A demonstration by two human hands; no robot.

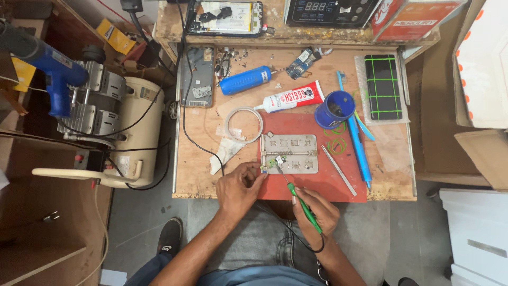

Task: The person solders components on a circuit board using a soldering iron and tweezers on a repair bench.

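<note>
The fingers (304,197) of the right hand (316,212) are closed around a thin tool with a green handle (306,208), held like a pen, and its metal tip points up and to the left toward a small circuit board (279,160). This board is fixed on a grey metal holder plate (290,153), and the plate lies on a red mat (312,180) near the front edge of the wooden workbench (201,175). The left hand (239,188) rests at the front edge of the bench, and its fingertips are bent and pinched together at the left edge of the holder plate, just beside the small board; whether something is between them I cannot tell, because it is too small. To the right of the plate a pair of metal tweezers (339,169) lies on the mat, and beside it a long blue tool (355,135) lies diagonally. Behind the plate there are a blue cup (334,109), a white and red glue tube (293,97), a blue cylinder (245,80) and a ring of clear tubing (243,125). At the far right lies a black phone screen with green tape lines (383,86). On the floor to the left stands a cream-coloured air compressor (135,132).
</note>
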